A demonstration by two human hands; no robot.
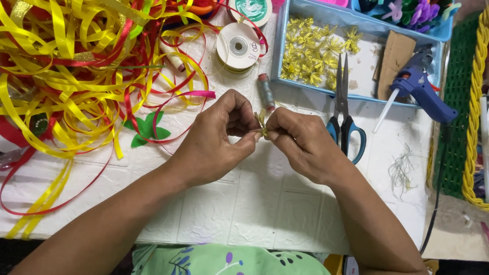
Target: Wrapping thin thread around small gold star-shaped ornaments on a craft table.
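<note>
Broadly, the white counter point(265, 203) carries a big tangle of yellow and red ribbons point(76, 66) at its left and a blue tray point(279, 51) of gold bows at the top. Blue-handled scissors point(345, 122) lie beside a blue glue gun point(420, 86). At centre, the left hand point(214, 140) and right hand point(303, 142) meet, each pinched shut on a small gold bow point(262, 125) held between their fingertips above the counter.

Light: bright, even, from above.
Shadows: soft, faint under the hands.
Focus: sharp throughout.
Glare: sheen on far-left ribbons point(61, 61).
</note>
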